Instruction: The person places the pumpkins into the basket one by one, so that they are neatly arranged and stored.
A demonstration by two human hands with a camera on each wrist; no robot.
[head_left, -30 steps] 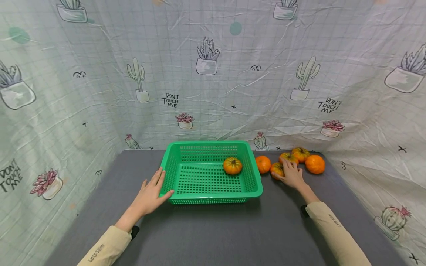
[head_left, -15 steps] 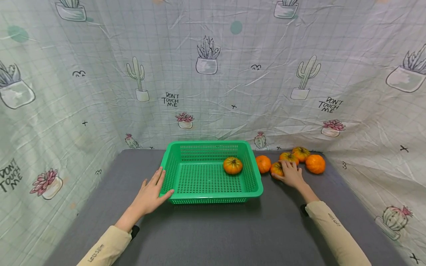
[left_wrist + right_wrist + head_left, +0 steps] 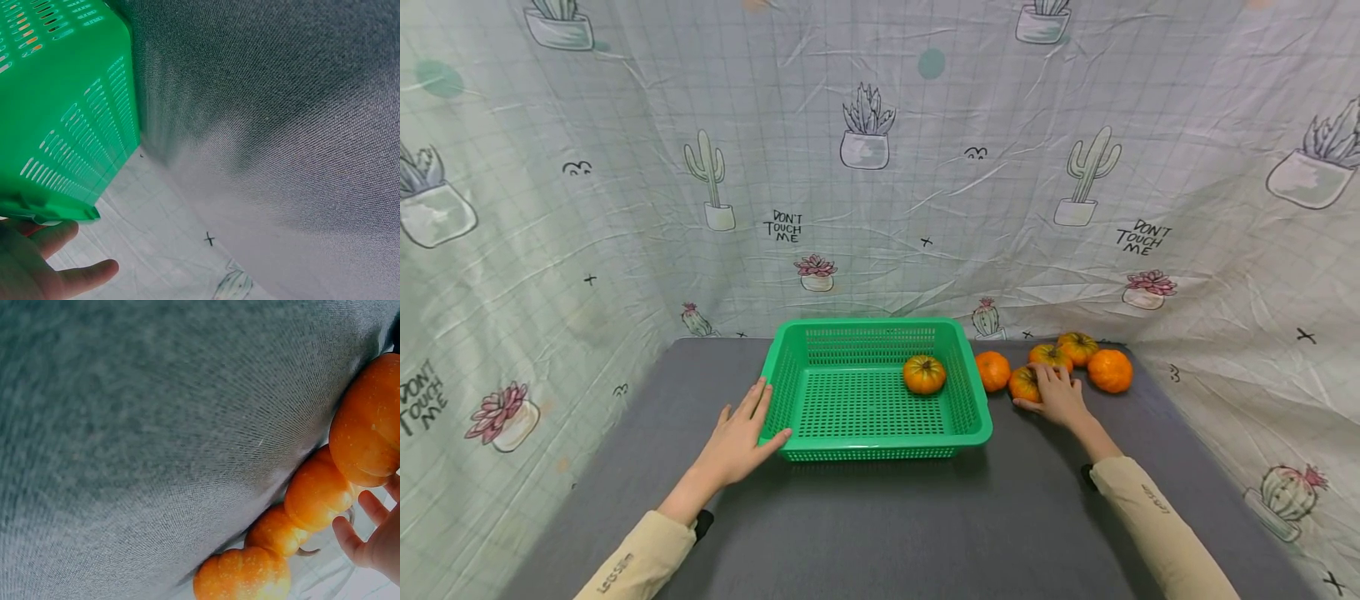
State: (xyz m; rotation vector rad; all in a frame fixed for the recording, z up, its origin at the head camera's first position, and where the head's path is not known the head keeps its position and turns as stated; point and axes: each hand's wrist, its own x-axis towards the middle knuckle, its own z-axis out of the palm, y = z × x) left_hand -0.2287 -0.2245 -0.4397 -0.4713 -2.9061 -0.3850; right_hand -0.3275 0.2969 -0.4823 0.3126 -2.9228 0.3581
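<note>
A green plastic basket [image 3: 887, 443] with slotted walls stands mid-table, one small orange-and-green pumpkin [image 3: 924, 375] inside at its right. My left hand [image 3: 736, 440] rests on the basket's left rim, fingers straight and spread; in the left wrist view its fingers [image 3: 59, 237] show beside the rim. To the right of the basket, my right hand [image 3: 1060, 395] holds a striped pumpkin [image 3: 1022, 383] on the table, thumb on the near side and fingers over the top. That pumpkin [image 3: 369, 425] fills the right edge of the right wrist view, where part of the hand is cut off.
An orange pumpkin [image 3: 993, 371] sits between the basket and the held one. Behind the right hand are two striped pumpkins [image 3: 1051, 357] and another orange one [image 3: 1110, 371]. A printed cloth [image 3: 880, 208] hangs behind and beside the grey table [image 3: 880, 525].
Near the striped pumpkin, my right thumb has shifted slightly along its near side. The left hand, basket and other pumpkins stay in place.
</note>
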